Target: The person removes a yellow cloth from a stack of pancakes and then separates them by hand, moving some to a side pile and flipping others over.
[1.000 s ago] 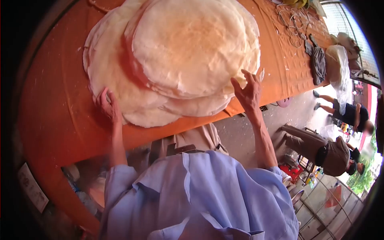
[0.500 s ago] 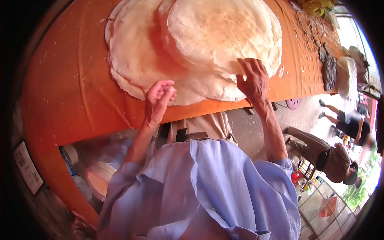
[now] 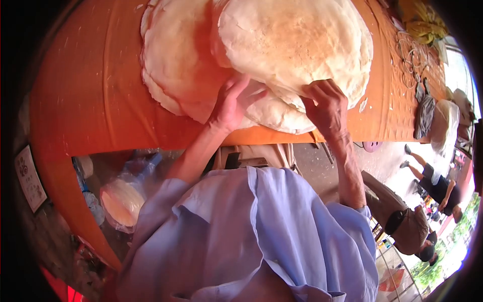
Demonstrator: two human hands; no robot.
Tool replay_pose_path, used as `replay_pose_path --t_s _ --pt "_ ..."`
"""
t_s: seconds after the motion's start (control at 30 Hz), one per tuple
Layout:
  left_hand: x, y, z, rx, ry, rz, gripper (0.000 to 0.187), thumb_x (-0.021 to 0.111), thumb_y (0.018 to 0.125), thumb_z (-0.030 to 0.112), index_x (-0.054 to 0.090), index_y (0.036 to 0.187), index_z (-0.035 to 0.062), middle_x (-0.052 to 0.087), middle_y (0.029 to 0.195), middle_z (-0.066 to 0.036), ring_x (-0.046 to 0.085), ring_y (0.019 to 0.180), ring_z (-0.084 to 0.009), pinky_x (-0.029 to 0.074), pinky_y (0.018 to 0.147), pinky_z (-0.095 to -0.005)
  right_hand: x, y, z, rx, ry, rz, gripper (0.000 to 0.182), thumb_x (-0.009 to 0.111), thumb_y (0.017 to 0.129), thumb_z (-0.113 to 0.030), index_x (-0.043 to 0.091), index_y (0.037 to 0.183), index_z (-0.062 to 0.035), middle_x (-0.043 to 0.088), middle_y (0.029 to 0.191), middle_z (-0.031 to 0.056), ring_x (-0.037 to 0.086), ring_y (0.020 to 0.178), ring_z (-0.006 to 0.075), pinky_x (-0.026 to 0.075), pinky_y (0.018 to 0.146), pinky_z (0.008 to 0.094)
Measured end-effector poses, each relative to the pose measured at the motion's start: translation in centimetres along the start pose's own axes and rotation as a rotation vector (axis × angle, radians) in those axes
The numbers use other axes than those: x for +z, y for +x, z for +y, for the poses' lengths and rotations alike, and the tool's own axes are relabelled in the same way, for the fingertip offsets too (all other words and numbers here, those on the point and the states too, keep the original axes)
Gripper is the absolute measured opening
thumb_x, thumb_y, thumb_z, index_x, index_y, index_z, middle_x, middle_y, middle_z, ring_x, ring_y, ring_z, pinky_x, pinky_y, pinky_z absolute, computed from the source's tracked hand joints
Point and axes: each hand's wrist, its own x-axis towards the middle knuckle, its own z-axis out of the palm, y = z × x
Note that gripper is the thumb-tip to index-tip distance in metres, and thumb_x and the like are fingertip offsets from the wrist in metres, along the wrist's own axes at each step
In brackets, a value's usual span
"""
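Note:
Large round flatbreads overlap on the orange-covered table [image 3: 70, 110]. The upper flatbread [image 3: 297, 40], browned in its middle, lies to the right, over the wider lower flatbreads [image 3: 176, 55]. My right hand [image 3: 328, 108] pinches the near edge of the upper flatbread, fingers curled over it. Beside that edge, on the left, my left hand [image 3: 234, 103] is raised over the lower flatbreads with thumb and fingers apart, holding nothing.
Grey and white plastic bags [image 3: 444, 121] sit at the table's right end, near looped cords [image 3: 410, 55]. Below the table at left is a bagged round item [image 3: 122, 201]. Two people [image 3: 407, 224] [image 3: 443, 189] stand at the far right.
My left hand has moved right towards the upper flatbread, and its curled fingers have opened. My right hand's fingers have closed on the bread's edge. The whole view has shifted slightly.

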Motion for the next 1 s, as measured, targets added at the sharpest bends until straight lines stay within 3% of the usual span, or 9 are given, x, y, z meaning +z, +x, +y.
replay_pose_path --t_s 0.07,0.1,0.27,0.37,0.47,0.67,0.87,0.93,1.0 --pt "0.7 0.5 -0.1 0.06 0.059 0.052 0.033 0.054 0.096 0.028 0.052 0.12 0.0061 0.061 0.114 -0.009 0.06 0.106 -0.0227 0.052 0.089 -0.0393 -0.3 0.4 0.4 0.088 0.126 -0.015 0.033 0.08 0.065 -0.021 0.068 0.093 -0.0073 0.065 0.083 0.0074 0.061 0.081 0.0262 0.05 0.07 0.036" --pt "0.7 0.6 0.0 0.039 0.044 0.04 0.032 0.056 0.094 0.025 0.052 0.12 0.0069 0.06 0.115 -0.008 0.059 0.107 -0.0215 0.051 0.09 -0.0406 -0.8 0.5 0.5 0.146 0.197 -0.101 0.049 0.084 0.063 -0.032 0.068 0.101 -0.0041 0.066 0.091 0.0112 0.061 0.086 0.0297 0.05 0.075 0.0387" --pt "1.2 0.6 -0.2 0.062 0.08 -0.001 0.029 0.06 0.091 0.017 0.053 0.118 0.0083 0.059 0.112 -0.005 0.057 0.106 -0.0186 0.049 0.091 -0.042 0.5 0.5 0.0 0.075 0.195 -0.1 0.055 0.085 0.061 -0.035 0.067 0.102 -0.0042 0.064 0.096 0.0135 0.06 0.091 0.0318 0.05 0.077 0.0395" --pt "2.3 0.5 0.0 0.104 -0.031 -0.02 0.026 0.058 0.093 0.015 0.054 0.119 0.0107 0.062 0.104 -0.003 0.061 0.096 -0.0156 0.054 0.085 -0.0353 0.6 1.4 0.0 0.062 0.247 -0.088 0.054 0.085 0.062 -0.035 0.066 0.102 -0.0042 0.064 0.096 0.0143 0.06 0.092 0.0317 0.05 0.078 0.04" --pt "0.3 1.2 -1.5 0.108 -0.015 -0.033 0.027 0.061 0.091 0.014 0.054 0.117 0.0086 0.063 0.099 -0.003 0.061 0.094 -0.0152 0.054 0.083 -0.0344 0.4 2.3 -0.8 0.213 0.503 -0.124 0.054 0.085 0.061 -0.034 0.066 0.101 -0.004 0.065 0.096 0.0145 0.06 0.093 0.032 0.05 0.078 0.0399" --pt "1.8 2.2 -0.9 -0.012 -0.04 0.236 0.034 0.061 0.087 0.004 0.051 0.119 0.0051 0.059 0.106 -0.006 0.06 0.098 -0.0194 0.053 0.08 -0.0361 2.6 2.3 -1.4 0.031 0.129 -0.078 0.045 0.076 0.065 -0.025 0.065 0.105 -0.006 0.062 0.094 0.0135 0.058 0.09 0.0305 0.048 0.075 0.0407" --pt "3.1 2.4 -1.3 0.012 -0.065 0.326 0.031 0.06 0.087 0.001 0.052 0.117 0.0052 0.06 0.104 -0.005 0.061 0.095 -0.017 0.053 0.075 -0.0317 4.7 2.2 -1.4 0.088 -0.135 -0.038 0.043 0.07 0.066 -0.024 0.063 0.106 -0.0095 0.06 0.092 0.0094 0.057 0.086 0.027 0.044 0.07 0.041" --pt "2.5 2.4 -2.0 0.006 -0.089 0.307 0.029 0.061 0.087 0.003 0.052 0.115 0.0051 0.06 0.103 -0.005 0.061 0.093 -0.0163 0.053 0.073 -0.0312 3.9 3.3 -0.4 0.071 -0.221 0.002 0.01 0.066 0.075 -0.014 0.071 0.085 -0.0122 0.064 0.075 0.0071 0.062 0.07 0.025 0.049 0.063 0.0351" --pt "1.6 2.5 -2.4 -0.022 -0.006 0.294 0.03 0.062 0.087 0.007 0.053 0.116 0.0052 0.061 0.104 -0.005 0.061 0.094 -0.0157 0.053 0.072 -0.0296 -0.6 5.5 -0.1 0.054 -0.238 0.06 0.005 0.067 0.08 -0.013 0.072 0.083 -0.0116 0.067 0.075 0.0108 0.066 0.062 0.0255 0.052 0.057 0.0331"
